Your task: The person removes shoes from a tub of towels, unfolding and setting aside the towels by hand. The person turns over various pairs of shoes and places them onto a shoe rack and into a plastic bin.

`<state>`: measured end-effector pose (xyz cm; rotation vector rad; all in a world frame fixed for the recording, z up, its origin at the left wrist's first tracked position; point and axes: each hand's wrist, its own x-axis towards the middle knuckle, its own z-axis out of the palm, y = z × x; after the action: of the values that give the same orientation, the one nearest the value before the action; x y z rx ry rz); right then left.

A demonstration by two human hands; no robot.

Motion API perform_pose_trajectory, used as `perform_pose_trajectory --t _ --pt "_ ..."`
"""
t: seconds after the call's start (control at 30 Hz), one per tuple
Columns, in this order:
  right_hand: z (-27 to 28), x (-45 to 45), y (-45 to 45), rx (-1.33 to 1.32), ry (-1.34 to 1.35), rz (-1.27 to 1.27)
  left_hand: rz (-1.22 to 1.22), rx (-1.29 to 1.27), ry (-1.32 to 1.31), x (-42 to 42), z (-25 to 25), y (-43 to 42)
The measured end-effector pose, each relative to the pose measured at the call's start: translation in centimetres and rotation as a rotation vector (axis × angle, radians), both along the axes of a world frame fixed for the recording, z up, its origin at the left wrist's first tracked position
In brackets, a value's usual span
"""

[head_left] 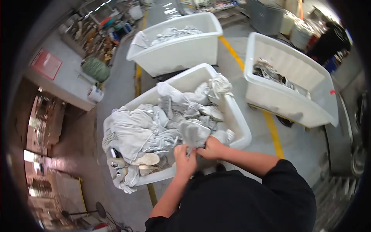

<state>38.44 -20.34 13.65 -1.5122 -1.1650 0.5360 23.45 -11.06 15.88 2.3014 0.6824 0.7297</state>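
Black shirt [247,201] fabric fills the bottom centre of my feed. Just above it, near the middle of the frame, I see a pale grey cloth [194,132] over the near side of a white tub [240,120]; the left hand [185,159] and right hand [211,148] both have their fingers closed on its lower edge. Around it I make out a heap of crumpled whitish cloths [133,129] in the same tub, with a cream shoe sole [147,159] showing to the left of the left hand. Farther out, a second white tub [181,56] with more cloth stands at upper centre, and a third white tub [284,102] at upper right. Between that one and the near tub I see a yellow stripe [273,133] on the floor. At upper left, I spot a red-bordered sheet [46,63] near a green bundle [95,69].
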Motion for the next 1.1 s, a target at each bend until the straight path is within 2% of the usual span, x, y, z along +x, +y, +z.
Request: perform_pose_trajectory --t 0.03,0.1,0.13,0.23,0.27,0.4,0.43,0.5,0.8,0.9,0.93,0.97,1.0,1.03,1.1 --pt "0.6 0.5 0.1 -0.059 0.1 0.124 -0.023 0.01 -0.052 -0.1 0.4 -0.1" --pt "2.0 1.6 -0.7 -0.194 0.298 0.351 -0.1 0.004 0.097 -1.3 1.7 0.1" --pt "3.5 2.4 -1.1 -0.218 0.241 0.508 -0.144 -0.001 0.172 -1.8 2.4 0.0" --pt "8.4 3.9 -2.9 -0.278 0.097 0.911 -0.524 0.018 0.125 -3.2 5.6 -0.5" --pt "9.5 3.9 -3.7 -0.29 0.07 1.012 -0.589 -0.023 0.24 -4.3 6.3 -0.8" --pt "10.9 2.1 -6.7 -0.687 0.012 1.156 -0.781 -0.189 0.559 -7.7 9.5 -1.0" --pt "12.0 2.0 -7.1 -0.812 -0.024 1.166 -0.822 -0.246 0.633 -8.4 9.9 -1.0" --pt "11.5 1.0 -8.6 -0.622 0.09 1.103 -0.84 -0.374 0.555 -9.4 10.2 -1.4" --pt "10.8 0.4 -7.9 -0.668 0.14 1.16 -0.832 -0.752 0.599 -12.3 8.3 0.1" --pt "9.8 1.7 -7.6 -0.809 0.185 1.145 -0.827 -0.802 0.576 -13.0 8.4 0.6" --pt "9.0 3.5 -8.0 -0.84 0.197 1.112 -0.842 -0.661 0.529 -14.8 5.9 2.2" --pt "8.3 5.3 -8.9 -0.873 0.212 1.082 -0.694 -0.744 0.504 -18.1 5.3 4.5" --pt "8.2 8.1 -10.9 -0.849 0.413 0.823 -0.545 -0.826 0.461 -21.0 5.4 6.7" --pt "8.2 10.5 -11.9 -0.804 0.597 0.552 -0.227 -1.101 0.418 -23.1 5.8 8.9" --pt "8.0 9.9 -11.3 -0.892 0.275 0.405 -0.166 -1.035 0.62 -21.9 6.9 8.7"
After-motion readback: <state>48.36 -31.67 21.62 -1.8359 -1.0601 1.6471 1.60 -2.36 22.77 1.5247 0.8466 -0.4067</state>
